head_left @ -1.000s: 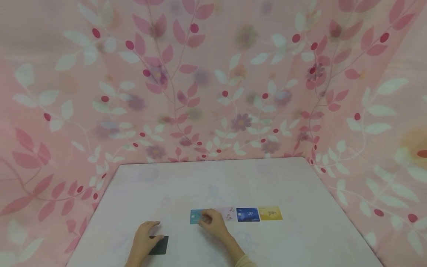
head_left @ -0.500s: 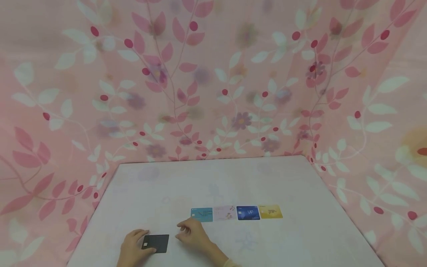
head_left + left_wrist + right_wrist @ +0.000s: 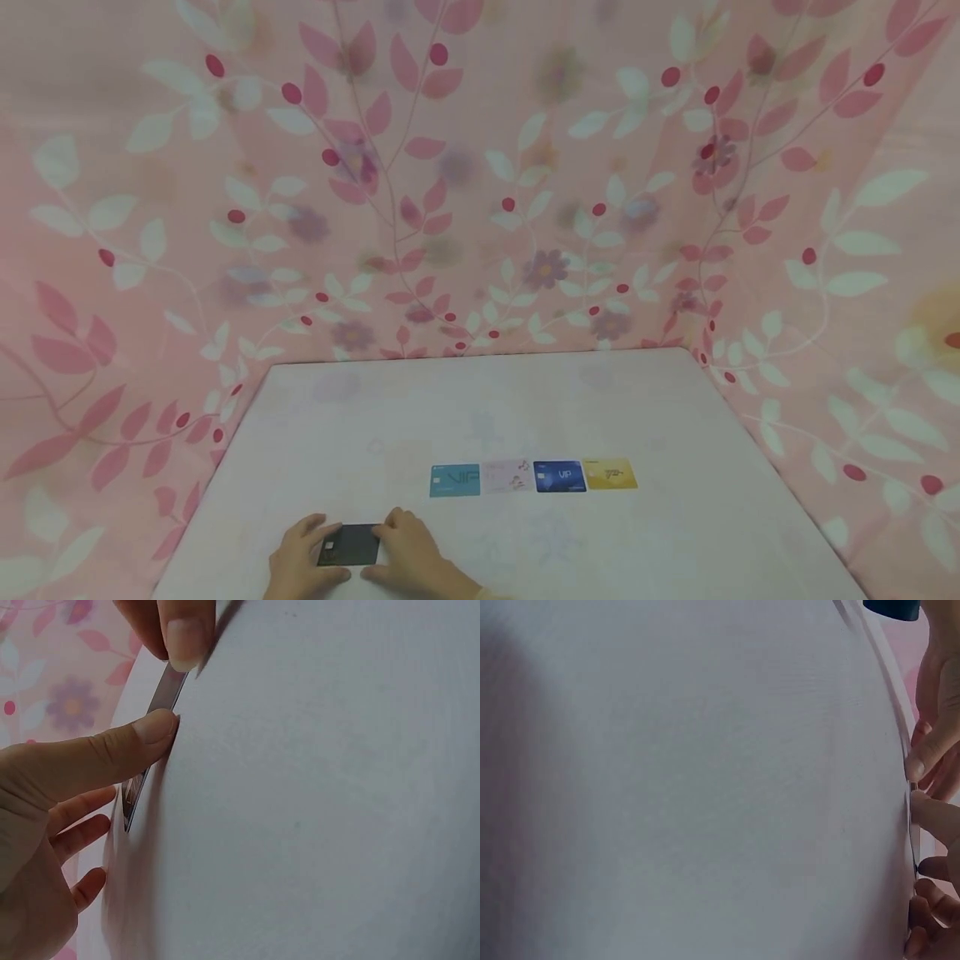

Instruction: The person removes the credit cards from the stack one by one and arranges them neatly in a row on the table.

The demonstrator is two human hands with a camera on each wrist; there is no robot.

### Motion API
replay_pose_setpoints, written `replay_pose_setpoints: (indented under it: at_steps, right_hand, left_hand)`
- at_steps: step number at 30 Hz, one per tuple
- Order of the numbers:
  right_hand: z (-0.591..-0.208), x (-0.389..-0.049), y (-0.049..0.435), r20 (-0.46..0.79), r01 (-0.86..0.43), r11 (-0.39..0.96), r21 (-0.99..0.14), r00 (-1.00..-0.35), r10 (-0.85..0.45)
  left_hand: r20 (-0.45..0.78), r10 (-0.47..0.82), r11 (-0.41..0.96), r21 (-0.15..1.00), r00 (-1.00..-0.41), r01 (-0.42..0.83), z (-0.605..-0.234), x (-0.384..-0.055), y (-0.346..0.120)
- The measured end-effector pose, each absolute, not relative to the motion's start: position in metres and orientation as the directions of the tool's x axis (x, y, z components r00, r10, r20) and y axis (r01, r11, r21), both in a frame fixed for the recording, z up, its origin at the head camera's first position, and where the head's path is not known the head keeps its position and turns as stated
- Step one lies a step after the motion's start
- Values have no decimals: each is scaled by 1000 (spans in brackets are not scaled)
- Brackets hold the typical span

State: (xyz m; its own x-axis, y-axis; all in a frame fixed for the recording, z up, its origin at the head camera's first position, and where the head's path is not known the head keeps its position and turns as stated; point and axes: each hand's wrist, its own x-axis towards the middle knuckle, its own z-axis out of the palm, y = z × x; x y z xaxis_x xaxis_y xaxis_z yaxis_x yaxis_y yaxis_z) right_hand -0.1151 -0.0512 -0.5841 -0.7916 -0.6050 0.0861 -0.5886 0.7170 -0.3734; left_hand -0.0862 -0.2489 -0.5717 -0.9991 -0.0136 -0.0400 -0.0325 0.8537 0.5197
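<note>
A black card (image 3: 351,546) with a small pale chip near its left end lies at the front left of the white table, between my two hands. My left hand (image 3: 296,562) holds its left end, thumb along the near edge and fingers at the far side. From the other end my right hand (image 3: 416,562) grips it between thumb and fingers. Seen low in the left wrist view, the card (image 3: 169,688) shows as a thin slanted strip, with the left thumb (image 3: 155,727) on it and right-hand fingertips (image 3: 187,645) farther along.
Behind and to the right, a row of cards lies flat side by side: teal (image 3: 454,481), pale pink (image 3: 497,478), blue (image 3: 559,477) and gold (image 3: 611,473). A pink floral curtain (image 3: 480,183) borders the white table (image 3: 480,408) at the back and sides.
My right hand has left the teal card and come left and nearer, onto the black card's right end. My left hand has shifted slightly left, uncovering the black card's chip.
</note>
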Motion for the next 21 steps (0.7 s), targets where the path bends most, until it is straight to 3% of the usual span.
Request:
replay_pose_setpoints:
  at_steps: [4,9,14,21]
  right_hand:
    - [-585,-114,-57,90,-615,717,-329,-776,-624]
    - [-584,-114,-60,95,-572,729,-377,-807,-583]
    - [-576,-116,-65,12,-484,773,-409,-850,-527]
    - [-569,-125,-68,-92,-433,794,-426,-853,-514]
  left_hand:
    - [-48,-27,849,526,-998,-48,-572,-85,-249]
    - [-89,-43,840,536,-995,-84,-572,-86,-249]
    - [-92,-40,843,532,-995,-83,-572,-85,-249]
    - [-79,-46,851,518,-996,-81,-572,-83,-246]
